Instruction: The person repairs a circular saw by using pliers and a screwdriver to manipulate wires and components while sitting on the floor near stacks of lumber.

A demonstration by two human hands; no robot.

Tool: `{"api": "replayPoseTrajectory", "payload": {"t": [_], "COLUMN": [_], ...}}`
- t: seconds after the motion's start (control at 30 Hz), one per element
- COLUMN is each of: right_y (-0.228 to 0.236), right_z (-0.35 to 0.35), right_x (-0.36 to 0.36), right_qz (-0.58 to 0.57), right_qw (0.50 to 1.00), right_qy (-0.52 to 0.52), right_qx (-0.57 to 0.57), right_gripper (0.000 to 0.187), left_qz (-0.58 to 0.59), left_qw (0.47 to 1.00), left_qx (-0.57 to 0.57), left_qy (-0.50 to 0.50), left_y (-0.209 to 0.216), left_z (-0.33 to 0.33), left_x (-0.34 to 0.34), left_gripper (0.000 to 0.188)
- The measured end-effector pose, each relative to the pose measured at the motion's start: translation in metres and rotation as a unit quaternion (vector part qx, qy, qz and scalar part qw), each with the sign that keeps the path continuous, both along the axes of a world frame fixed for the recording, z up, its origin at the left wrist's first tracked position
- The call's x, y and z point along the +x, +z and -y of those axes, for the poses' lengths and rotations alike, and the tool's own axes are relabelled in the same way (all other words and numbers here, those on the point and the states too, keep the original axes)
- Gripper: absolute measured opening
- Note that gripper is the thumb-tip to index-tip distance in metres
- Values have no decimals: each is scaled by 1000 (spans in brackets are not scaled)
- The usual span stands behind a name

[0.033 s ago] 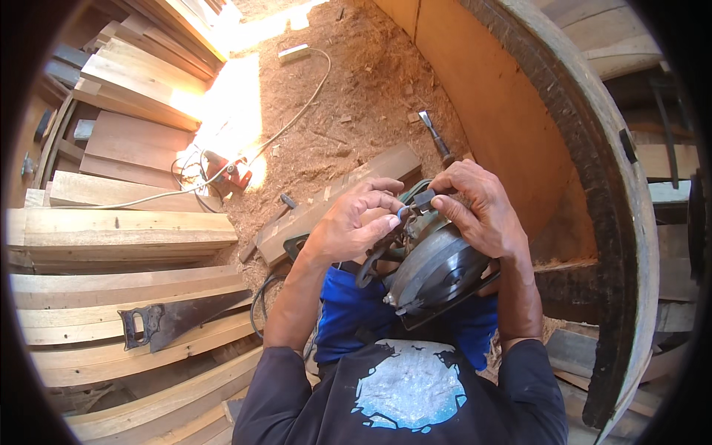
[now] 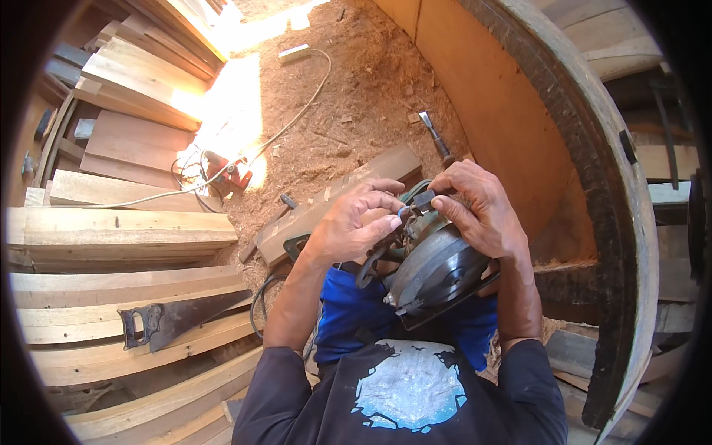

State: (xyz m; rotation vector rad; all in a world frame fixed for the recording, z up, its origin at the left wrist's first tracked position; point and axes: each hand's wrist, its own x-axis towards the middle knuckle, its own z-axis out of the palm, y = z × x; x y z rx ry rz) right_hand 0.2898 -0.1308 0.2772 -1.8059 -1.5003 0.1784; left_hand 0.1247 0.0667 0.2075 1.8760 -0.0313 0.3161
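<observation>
A circular saw (image 2: 437,271) with a round metal guard and a greenish body rests across my lap. My right hand (image 2: 478,208) pinches a small dark block-shaped part (image 2: 424,199) between thumb and fingers, just above the saw's body. Close beside it, my left hand (image 2: 363,221) has its thumb and fingertips closed on a small blue piece (image 2: 401,212), perhaps a wire end. Thin wires seem to come out of the saw below the fingertips, but my hands hide part of them. The saw's handle (image 2: 366,273) shows under my left hand.
A wooden beam (image 2: 326,204) lies just beyond my knees, with a chisel (image 2: 436,137) near its end. Sawdust covers the ground. Stacked boards (image 2: 126,226) hold a handsaw (image 2: 178,319) at left. A red power tool (image 2: 228,172) with a cord lies farther off. A curved wooden wall (image 2: 519,96) rises at right.
</observation>
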Motion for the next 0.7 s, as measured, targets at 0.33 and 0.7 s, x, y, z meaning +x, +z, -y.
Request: {"api": "replayPoseTrajectory", "payload": {"t": [0.33, 0.7], "right_y": [9, 27], "right_z": [-1, -10], "right_x": [-13, -21], "right_qz": [-70, -73], "right_qw": [997, 980], "right_qy": [-16, -38], "right_qx": [33, -183], "right_gripper": [33, 33], "left_qz": [-13, -20], "left_qw": [967, 868], "left_qx": [-254, -496], "left_qy": [-19, -17], "left_y": [-10, -18], "left_z": [9, 18], "left_x": [5, 6], "left_gripper": [14, 13]}}
